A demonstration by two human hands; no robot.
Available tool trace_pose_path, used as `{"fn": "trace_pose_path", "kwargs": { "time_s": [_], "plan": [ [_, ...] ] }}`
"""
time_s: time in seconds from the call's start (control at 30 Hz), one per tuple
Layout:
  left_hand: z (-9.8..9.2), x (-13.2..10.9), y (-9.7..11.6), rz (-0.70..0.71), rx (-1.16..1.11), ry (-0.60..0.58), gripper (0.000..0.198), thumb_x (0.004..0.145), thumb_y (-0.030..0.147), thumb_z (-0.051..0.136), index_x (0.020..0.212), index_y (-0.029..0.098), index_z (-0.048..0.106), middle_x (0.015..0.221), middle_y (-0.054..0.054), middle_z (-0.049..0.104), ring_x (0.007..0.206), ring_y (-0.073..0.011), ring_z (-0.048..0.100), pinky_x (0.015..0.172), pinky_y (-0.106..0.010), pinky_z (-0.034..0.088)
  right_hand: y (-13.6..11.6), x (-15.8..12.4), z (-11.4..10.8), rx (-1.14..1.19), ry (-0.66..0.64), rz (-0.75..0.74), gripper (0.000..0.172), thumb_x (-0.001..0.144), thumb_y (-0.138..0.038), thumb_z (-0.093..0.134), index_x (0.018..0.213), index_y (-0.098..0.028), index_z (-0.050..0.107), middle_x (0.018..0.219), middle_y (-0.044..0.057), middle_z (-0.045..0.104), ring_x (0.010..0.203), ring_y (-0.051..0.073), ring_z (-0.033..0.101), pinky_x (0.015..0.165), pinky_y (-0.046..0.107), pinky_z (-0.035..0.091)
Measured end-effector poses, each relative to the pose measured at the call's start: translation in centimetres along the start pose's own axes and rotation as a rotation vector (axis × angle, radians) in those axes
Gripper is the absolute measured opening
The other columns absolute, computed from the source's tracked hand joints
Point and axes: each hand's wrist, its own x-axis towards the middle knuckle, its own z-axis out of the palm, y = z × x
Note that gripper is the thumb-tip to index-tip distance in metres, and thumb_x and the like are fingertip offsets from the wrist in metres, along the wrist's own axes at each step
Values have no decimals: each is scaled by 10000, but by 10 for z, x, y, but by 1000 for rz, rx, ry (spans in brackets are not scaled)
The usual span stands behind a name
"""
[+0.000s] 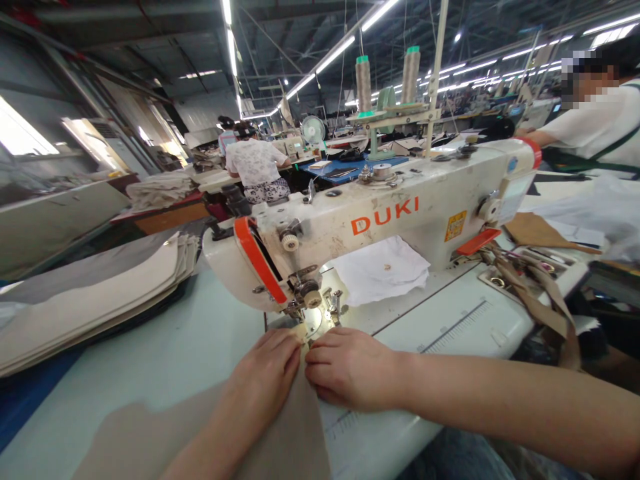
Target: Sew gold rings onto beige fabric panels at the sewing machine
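A white sewing machine (390, 213) marked DUKI stands on a pale green table, its lit needle area just beyond my fingertips. Under my hands lies a piece of grey-beige fabric (295, 427), running from the presser foot towards me. My left hand (273, 367) rests on it with bent fingers pressed together, holding it near its edge. Curled around the right edge of that fabric, my right hand (353, 368) is closed, its fingertips close to the left ones. The fingertips partly hide the fabric at the foot.
Stacked cut panels (100, 300) lie at the left. A white cloth (383, 270) sits under the machine arm. Right of it are a tray (500, 280) with small parts and tan straps (545, 300). Thread cones (363, 87) stand behind; co-workers sit ahead and at the right.
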Motion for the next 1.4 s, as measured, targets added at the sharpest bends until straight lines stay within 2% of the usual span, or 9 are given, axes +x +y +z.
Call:
{"fn": "trace_pose_path", "kwargs": {
  "time_s": [0.1,0.33,0.93,1.1,1.4],
  "plan": [
    [1,0,-1,-3,3,-1,217,863,157,396,753,198,578,765,-43,646,740,-189,602,689,-312,499,0,0,0,-9,-5,-25,218,927,-242,454,785,-163,599,874,32,647,869,173,533,797,300,399],
    [1,-1,1,50,31,111,227,877,169,386,762,193,581,761,-46,662,727,-183,609,671,-299,512,0,2,-3,-13,-33,-53,177,922,-222,482,809,-161,606,870,29,639,870,176,533,788,302,403],
    [5,-4,1,56,33,133,234,915,185,383,793,174,582,773,-51,656,750,-183,599,690,-294,509,0,1,0,8,-28,-47,214,938,-224,440,814,-154,600,913,43,647,905,176,533,832,298,407],
    [7,-6,1,32,-5,149,206,905,168,394,823,172,584,795,-50,653,777,-185,606,723,-307,511,-2,2,-3,17,-30,7,178,919,-233,461,851,-147,601,918,57,646,896,182,544,846,304,415],
    [8,-9,3,-39,-85,94,157,891,132,427,829,173,566,830,-51,643,815,-199,590,740,-328,508,-5,4,-11,23,-37,97,126,889,-227,503,877,-144,596,930,61,640,915,199,553,888,320,416]
  ]
}}
